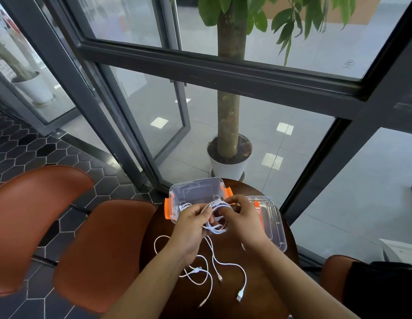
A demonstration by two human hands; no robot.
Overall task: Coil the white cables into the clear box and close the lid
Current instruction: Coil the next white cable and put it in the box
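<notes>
Both hands meet in front of the box (195, 184), which stands open at the far side of the table (154, 254); the left hand (191, 226) and right hand (243, 217) hold 1 coil (220, 230) of white cable between them, the fingers of each curled round its loops; the coil hangs just above the table at the box's near edge, not inside it. A strand of white shows at the box's near left corner; I cannot tell whether it lies inside. The box has 2 orange latches (168, 209), 1 on each short end; the lid (273, 224) lies flat just right of the box, partly hidden by the right hand. Loose cables (239, 297) trail down from the coil and sprawl over the near part of the table between the forearms, their plugs toward the near edge. 2 brown chairs (101, 249) stand left of the table; a tree (228, 100) in a white pot (228, 169) stands just beyond the table, before the window.
</notes>
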